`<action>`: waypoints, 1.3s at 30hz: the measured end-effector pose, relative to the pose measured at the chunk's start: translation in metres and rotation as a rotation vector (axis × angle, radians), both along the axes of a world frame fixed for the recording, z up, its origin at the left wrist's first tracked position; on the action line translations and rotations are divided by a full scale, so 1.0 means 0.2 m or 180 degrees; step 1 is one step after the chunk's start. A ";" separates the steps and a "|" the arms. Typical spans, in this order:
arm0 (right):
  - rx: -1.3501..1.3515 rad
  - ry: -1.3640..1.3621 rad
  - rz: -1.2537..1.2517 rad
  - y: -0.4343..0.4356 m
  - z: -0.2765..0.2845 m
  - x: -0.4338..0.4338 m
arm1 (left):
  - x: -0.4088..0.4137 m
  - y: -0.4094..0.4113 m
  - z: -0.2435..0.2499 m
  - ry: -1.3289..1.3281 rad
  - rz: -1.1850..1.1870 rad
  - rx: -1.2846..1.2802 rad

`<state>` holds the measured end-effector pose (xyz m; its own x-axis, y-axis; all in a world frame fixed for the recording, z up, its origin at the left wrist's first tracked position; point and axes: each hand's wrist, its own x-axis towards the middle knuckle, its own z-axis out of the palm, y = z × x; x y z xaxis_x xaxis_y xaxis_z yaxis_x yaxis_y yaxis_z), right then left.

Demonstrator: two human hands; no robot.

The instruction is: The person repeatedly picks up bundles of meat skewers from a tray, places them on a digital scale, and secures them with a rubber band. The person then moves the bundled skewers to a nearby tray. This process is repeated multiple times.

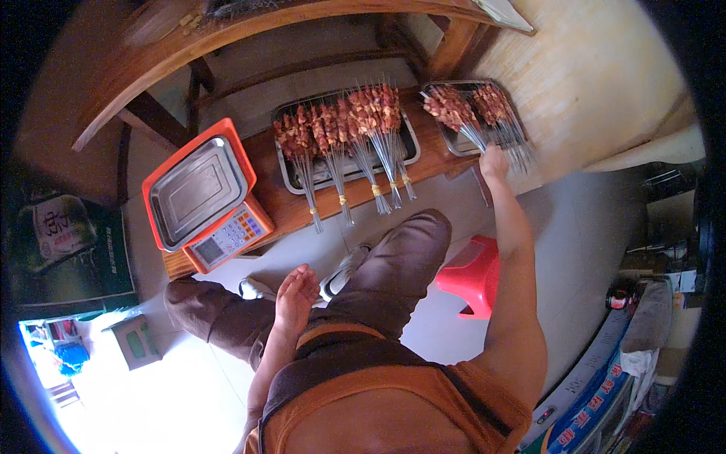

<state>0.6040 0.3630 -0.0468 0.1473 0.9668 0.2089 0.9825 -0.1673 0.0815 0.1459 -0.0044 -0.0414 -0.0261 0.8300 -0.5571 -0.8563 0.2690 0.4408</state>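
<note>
My right hand is closed around the lower ends of a bunch of metal skewers threaded with raw meat chunks. Their meat end lies over the left part of a small metal tray. Beside it on that tray rests another group of meat skewers, handles fanning over the near edge. My left hand hovers above my lap, palm up, fingers loosely spread and holding nothing. Several bundles of meat skewers lie on a larger metal tray, their handles tied with yellow bands.
An orange digital scale with a metal pan stands at the left on a wooden bench. A wooden table rises behind. The red plastic stool is beside my right leg. A display cabinet stands lower right.
</note>
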 end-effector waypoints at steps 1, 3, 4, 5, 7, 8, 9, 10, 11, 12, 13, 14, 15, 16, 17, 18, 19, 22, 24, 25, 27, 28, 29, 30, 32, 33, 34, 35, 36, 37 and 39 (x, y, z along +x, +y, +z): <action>0.0048 0.0218 -0.0014 -0.06 0.02 -0.05 | -0.02 -0.01 -0.01 0.0002 0.0015 0.0080; 0.0152 0.0635 -0.0081 -0.19 0.08 -0.14 | -0.04 -0.04 -0.05 -0.0015 0.0003 0.0252; 0.0553 0.0959 0.0067 -0.21 -0.03 -0.07 | -0.03 -0.03 -0.07 0.0026 -0.0166 0.0327; 0.0943 0.1274 0.0245 -0.23 -0.14 0.00 | -0.01 -0.03 -0.10 0.0067 -0.0312 0.0393; 0.1340 0.1952 0.0750 -0.33 -0.16 -0.07 | 0.03 -0.02 -0.10 0.0246 -0.0640 0.0409; 0.0736 0.3020 0.0441 -0.39 -0.11 -0.19 | 0.08 0.01 -0.05 0.0402 -0.0785 0.0356; 0.0178 0.4488 -0.0024 -0.55 0.20 -0.53 | 0.13 0.03 -0.02 0.0569 -0.0871 0.0268; 0.0116 0.4949 -0.0139 -0.64 0.33 -0.64 | 0.19 0.09 -0.04 0.0456 -0.1040 0.0498; -0.0030 0.5518 0.0076 -0.71 0.38 -0.72 | 0.27 0.17 -0.03 0.0382 -0.1103 0.0745; -0.0213 0.5825 0.0321 -0.76 0.43 -0.81 | 0.35 0.26 -0.01 0.0330 -0.1131 0.0983; -0.0270 0.6255 0.0602 -0.81 0.49 -0.93 | 0.44 0.36 0.01 0.0129 -0.1114 0.1039; -0.0303 0.6447 0.0820 -0.85 0.55 -1.03 | 0.51 0.47 0.05 -0.0081 -0.1086 0.1114; -0.0337 0.6658 0.1044 -0.89 0.60 -1.13 | 0.55 0.54 0.13 -0.0366 -0.1029 0.1090; -0.0325 0.6755 0.1212 -0.94 0.64 -1.22 | 0.57 0.59 0.22 -0.0643 -0.0978 0.1085; -0.0331 0.6859 0.1408 -0.98 0.68 -1.31 | 0.57 0.61 0.32 -0.0979 -0.0691 0.1107; -0.0208 0.6770 0.1500 -1.04 0.76 -1.42 | 0.53 0.61 0.40 -0.1246 -0.0527 0.1305; -0.0201 0.6625 0.1832 -1.06 0.76 -1.48 | 0.49 0.61 0.45 -0.1547 -0.0404 0.1515; -0.0051 0.6397 0.2194 -1.14 0.73 -1.71 | 0.35 0.60 0.47 -0.1697 0.0108 0.1368; -0.0529 0.6793 0.1929 -1.19 0.72 -1.81 | 0.19 0.56 0.46 -0.2812 -0.0012 0.2576; -0.0638 0.6762 0.1759 -1.20 0.70 -1.86 | 0.16 0.53 0.44 -0.2277 0.0387 0.1957; -0.0863 0.6792 0.1787 -1.22 0.64 -1.94 | 0.13 0.49 0.49 -0.1241 0.1146 0.0662; -0.0897 0.6650 0.1779 -1.25 0.64 -1.99 | 0.09 0.46 0.48 -0.1053 0.1315 0.0651; -0.0941 0.6509 0.1824 -1.26 0.60 -2.05 | 0.04 0.47 0.38 -0.0995 0.1368 0.0852; -0.1188 0.6585 0.1950 -1.28 0.59 -2.09 | 0.00 0.41 0.41 -0.1188 0.1535 0.0693; -0.1683 0.6753 0.1932 -1.31 0.55 -2.18 | -0.09 0.40 0.29 -0.1283 0.1705 0.0757; -0.1951 0.6850 0.1774 -1.31 0.52 -2.21 | -0.11 0.38 0.29 -0.1135 0.1897 0.0660; -0.1956 0.6713 0.1440 -1.33 0.50 -2.25 | -0.13 0.31 0.34 -0.1152 0.1891 0.0486; -0.2027 0.6621 0.1297 -1.37 0.50 -2.28 | -0.14 0.24 0.37 -0.1174 0.1879 0.0310; -0.2281 0.6544 0.1245 -1.39 0.49 -2.32 | -0.16 0.23 0.23 -0.1195 0.1905 0.0542; -0.2491 0.6472 0.1172 -1.41 0.47 -2.35 | -0.18 0.21 0.14 -0.1223 0.1933 0.0592; -0.2855 0.6337 0.1075 -1.41 0.39 -2.43 | -0.24 0.13 0.06 -0.1267 0.1964 0.0660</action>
<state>0.1185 0.0803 0.0308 -0.6017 0.7225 -0.3405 -0.1582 -0.5257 -0.8358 0.0975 0.0223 -0.0298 -0.3489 0.8188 -0.4558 -0.9295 -0.3646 0.0566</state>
